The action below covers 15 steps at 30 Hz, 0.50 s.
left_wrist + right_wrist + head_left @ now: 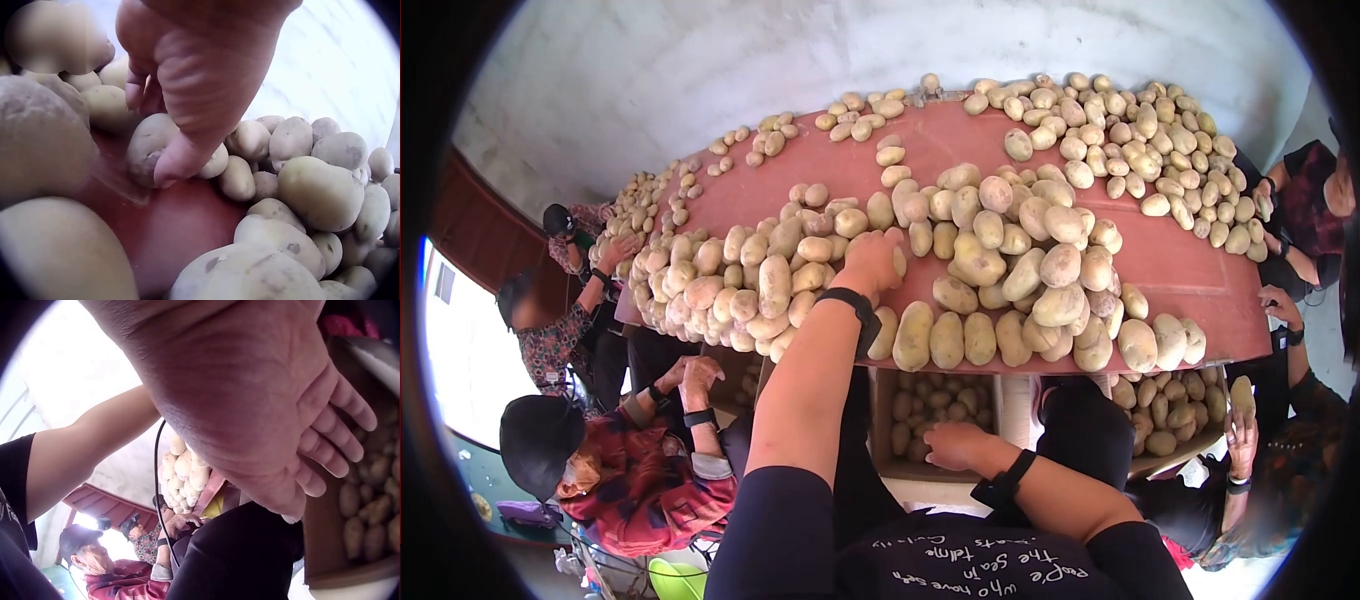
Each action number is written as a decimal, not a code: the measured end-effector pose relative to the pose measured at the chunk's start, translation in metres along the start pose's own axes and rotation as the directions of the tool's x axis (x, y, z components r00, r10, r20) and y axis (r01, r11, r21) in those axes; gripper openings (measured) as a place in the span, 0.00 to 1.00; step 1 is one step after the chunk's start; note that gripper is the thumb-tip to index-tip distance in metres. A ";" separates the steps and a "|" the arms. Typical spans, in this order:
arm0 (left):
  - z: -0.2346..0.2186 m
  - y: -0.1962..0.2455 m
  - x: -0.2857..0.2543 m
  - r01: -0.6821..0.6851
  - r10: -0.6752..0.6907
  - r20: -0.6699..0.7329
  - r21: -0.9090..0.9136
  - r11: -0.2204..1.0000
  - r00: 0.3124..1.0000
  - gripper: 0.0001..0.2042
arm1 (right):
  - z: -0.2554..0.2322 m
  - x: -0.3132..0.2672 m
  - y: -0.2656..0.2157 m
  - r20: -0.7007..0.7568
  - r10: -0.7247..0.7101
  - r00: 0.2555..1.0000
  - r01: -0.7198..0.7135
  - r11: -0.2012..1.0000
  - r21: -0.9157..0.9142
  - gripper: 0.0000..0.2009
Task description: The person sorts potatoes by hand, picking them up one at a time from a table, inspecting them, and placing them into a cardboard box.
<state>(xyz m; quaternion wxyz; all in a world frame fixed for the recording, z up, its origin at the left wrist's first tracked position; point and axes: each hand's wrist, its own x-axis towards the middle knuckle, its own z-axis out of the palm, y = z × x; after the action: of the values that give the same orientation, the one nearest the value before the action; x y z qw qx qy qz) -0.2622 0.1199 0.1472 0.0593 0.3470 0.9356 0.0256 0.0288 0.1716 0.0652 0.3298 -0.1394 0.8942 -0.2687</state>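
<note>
Potatoes (775, 285) lie across the red surface (835, 165), the broadest thing in front of me. A thick bank of them runs along the near edge to my left, a higher heap stands just right of my left hand (872, 265), and a looser spread covers the far right. Below the near edge is an open box (325, 531) with more of them inside. My right hand (960, 446) is over it, palm bare and fingers apart, holding nothing that I can see; whether a fingertip touches the box I can't tell.

My left hand is clamped on one potato (147, 147), down against the surface, with the thumb on one side and the fingers reaching round the other. Bigger ones lie close by.

I'd judge each one firm and stiff, light enough for a single hand, the largest with some heft. The skin looks dry, so it shouldn't slip much, but the rounded shape may roll if I pinch near an end. Best to take it across the narrow middle, thumb facing fingers. It's sturdy, though a drop could bruise it, and pulling a low one from the heap might set its neighbours rolling.
</note>
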 end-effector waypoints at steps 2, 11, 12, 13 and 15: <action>0.000 -0.004 -0.004 0.020 -0.020 -0.007 0.016 1.000 1.000 0.35 | -0.004 -0.002 0.000 0.003 0.012 1.000 -0.012 1.000 0.016 0.16; -0.048 -0.006 -0.089 0.110 -0.053 0.102 -0.978 0.176 0.993 0.25 | -0.010 0.008 0.013 -0.278 -0.237 0.931 0.315 0.907 0.281 0.15; -0.047 -0.004 -0.104 0.099 0.002 0.099 -0.993 0.063 0.995 0.23 | -0.015 0.009 0.013 -0.386 -0.299 0.873 0.422 0.859 0.290 0.14; -0.044 -0.003 -0.120 0.094 0.058 0.091 -0.994 -0.052 0.994 0.21 | -0.023 0.006 0.010 -0.425 -0.268 0.865 0.453 0.782 0.429 0.14; -0.034 0.003 -0.149 0.119 0.110 0.097 -0.969 -0.215 0.989 0.19 | -0.039 -0.004 0.006 -0.478 -0.185 0.859 0.491 0.566 0.662 0.15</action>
<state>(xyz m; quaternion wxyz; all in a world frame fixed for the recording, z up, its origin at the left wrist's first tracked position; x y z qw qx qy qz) -0.1526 0.0254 0.1950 0.3760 0.1682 0.5593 0.7194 0.0055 0.1935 0.0891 0.1307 -0.1070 0.6935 -0.7004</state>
